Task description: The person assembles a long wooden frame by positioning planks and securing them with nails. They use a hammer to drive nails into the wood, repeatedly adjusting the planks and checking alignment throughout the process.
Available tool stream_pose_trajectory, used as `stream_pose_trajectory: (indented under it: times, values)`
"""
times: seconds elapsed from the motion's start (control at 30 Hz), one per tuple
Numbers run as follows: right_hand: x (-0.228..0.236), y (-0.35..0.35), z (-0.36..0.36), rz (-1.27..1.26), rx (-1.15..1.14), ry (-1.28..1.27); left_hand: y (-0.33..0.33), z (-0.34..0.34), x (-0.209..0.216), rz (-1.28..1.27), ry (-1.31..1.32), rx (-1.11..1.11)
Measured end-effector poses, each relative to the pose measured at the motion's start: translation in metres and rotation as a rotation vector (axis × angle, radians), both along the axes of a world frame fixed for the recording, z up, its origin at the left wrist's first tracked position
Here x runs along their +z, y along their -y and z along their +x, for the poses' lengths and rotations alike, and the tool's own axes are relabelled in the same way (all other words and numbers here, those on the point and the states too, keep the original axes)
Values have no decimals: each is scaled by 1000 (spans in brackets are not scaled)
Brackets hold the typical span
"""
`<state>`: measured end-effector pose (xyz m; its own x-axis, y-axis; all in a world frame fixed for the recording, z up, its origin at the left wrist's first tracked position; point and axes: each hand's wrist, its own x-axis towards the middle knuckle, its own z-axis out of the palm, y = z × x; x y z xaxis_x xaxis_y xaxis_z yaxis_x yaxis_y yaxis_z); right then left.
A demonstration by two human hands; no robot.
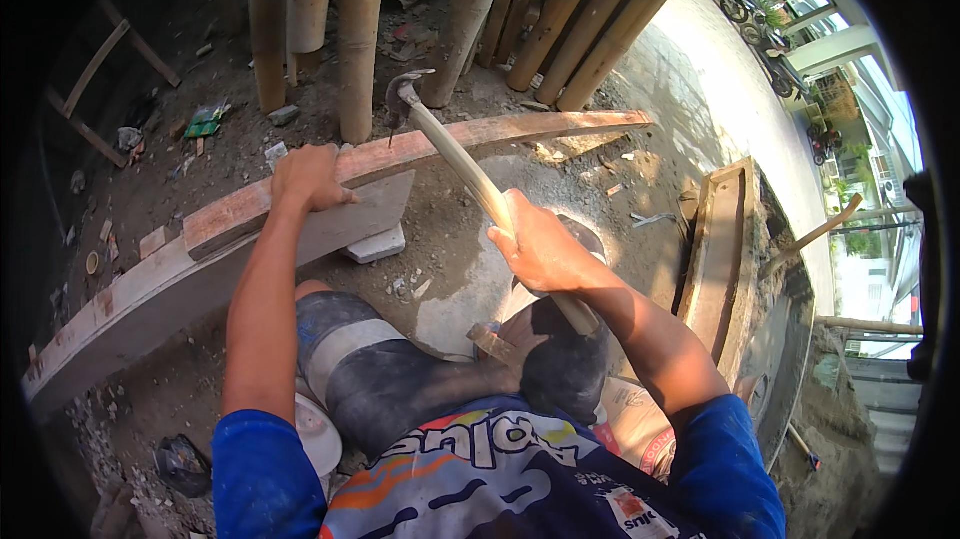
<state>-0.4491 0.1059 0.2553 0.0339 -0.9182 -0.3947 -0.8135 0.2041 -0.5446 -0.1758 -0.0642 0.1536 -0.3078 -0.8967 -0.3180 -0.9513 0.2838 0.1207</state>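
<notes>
The work in hand is hammering on a long wooden plank [300, 209] that lies across the bare ground [450, 229], running from the lower left to the upper right of the head view.

**Left hand.** The left hand [308, 179] lies palm-down on the upper edge of the plank, fingers curled over it, pressing it still. It grips nothing else.

**Right hand.** The right hand [540, 244] is closed fully around the wooden handle of a claw hammer [450, 144]. The hammer is raised: its steel head [405, 89] hangs above the far edge of the plank, clear of the wood, just right of the left hand.

**Work piece.** A shorter grey board [355, 219] lies against the near face of the plank, directly below the left hand, and one end rests on a pale block [377, 244]. Whether a nail is set in either piece cannot be told; none is visible at this size.

**Progress.** Judged from the layout, the two boards are already aligned and held, so positioning appears done. The fastening itself appears to be under way, with the hammer at the top of a stroke. No driven nail heads can be made out, so how much joining remains cannot be determined.

**Surroundings.** Bamboo poles [360, 29] stand just beyond the plank. A wooden trough form [715, 259] lies to the right.
</notes>
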Motion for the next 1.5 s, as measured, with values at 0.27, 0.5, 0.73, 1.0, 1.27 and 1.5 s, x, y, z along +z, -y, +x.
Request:
stream_pose_trajectory:
  times: [0.27, 0.5, 0.73, 1.0, 1.27, 1.5]
  values:
    - [110, 9, -27, -957, -260, 788, 0, 0, 0, 0, 7, -22]
    - [55, 13, 3, -281, -374, 271, -1, -2, 5, -4, 31, -26]
    - [-5, -27, -62, -409, -191, 454, -4, -3, 10, -3, 48, -32]
    - [180, 28, -46, -1374, -131, 834, -3, -1, 4, 4, 24, -25]
    - [-61, -57, -45, -166, -65, 166, -4, -4, 12, -7, 16, -8]
    - [211, 25, -80, -1463, -208, 712, -5, -1, 2, -6, 14, -23]
